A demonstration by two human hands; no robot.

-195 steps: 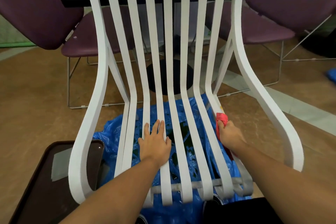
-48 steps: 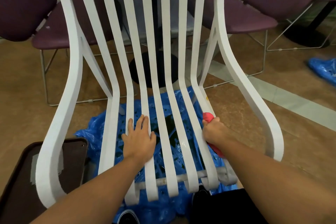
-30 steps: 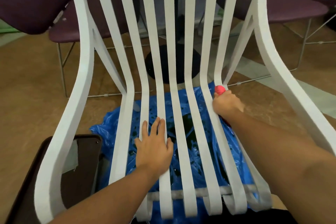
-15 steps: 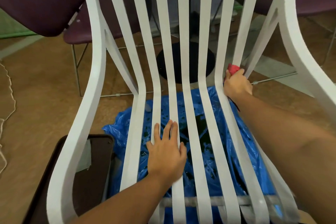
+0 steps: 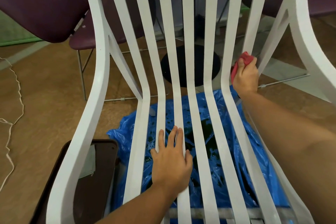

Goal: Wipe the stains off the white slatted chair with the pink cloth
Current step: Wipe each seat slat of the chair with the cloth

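The white slatted chair [image 5: 194, 78] fills the view, its slats running from the seat up the backrest. My left hand [image 5: 171, 162] lies flat on the middle seat slats, fingers straight. My right hand [image 5: 245, 76] grips the bunched pink cloth [image 5: 240, 62] and presses it against the rightmost slat, at the bend where seat meets back. Part of the cloth is hidden inside my fist. I cannot make out stains on the slats.
A crumpled blue plastic sheet [image 5: 236, 151] with dark wet patches lies under the chair. A dark brown tray [image 5: 87, 178] sits at lower left. Purple chairs [image 5: 41, 5] and a table's black round base [image 5: 190, 65] stand behind. A thin cord [image 5: 11, 114] trails along the brown floor.
My right hand has slid the pink cloth up the rightmost slat, from the seat to the bend of the backrest. My left hand has stayed flat on the seat slats.
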